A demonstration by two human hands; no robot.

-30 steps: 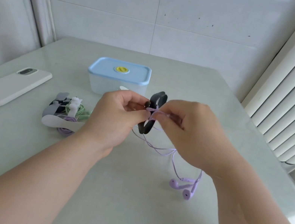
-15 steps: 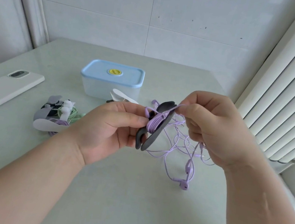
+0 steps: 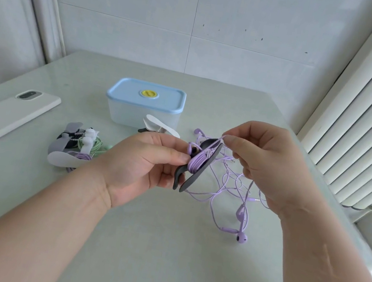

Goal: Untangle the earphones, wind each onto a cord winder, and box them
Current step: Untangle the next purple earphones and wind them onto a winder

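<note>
My left hand [image 3: 143, 163] grips a dark grey cord winder [image 3: 199, 170] above the table, with several turns of purple earphone cord [image 3: 197, 161] wrapped round its middle. My right hand [image 3: 267, 165] pinches that purple cord just right of the winder's top. The loose rest of the cord [image 3: 226, 190] hangs in loops down to the table, ending in purple earbuds [image 3: 241, 236]. A box with a light blue lid [image 3: 146, 99] stands shut behind the hands.
A pile of wound earphones on grey and white winders [image 3: 74, 146] lies at the left. A white winder [image 3: 160, 127] lies in front of the box. A white phone [image 3: 8, 113] rests at the far left. White slats [image 3: 368, 118] flank the table's right edge.
The winder went from nearly bare to carrying several purple turns. My right hand lifted the cord up and to the right, and the earbuds were dragged closer beneath it.
</note>
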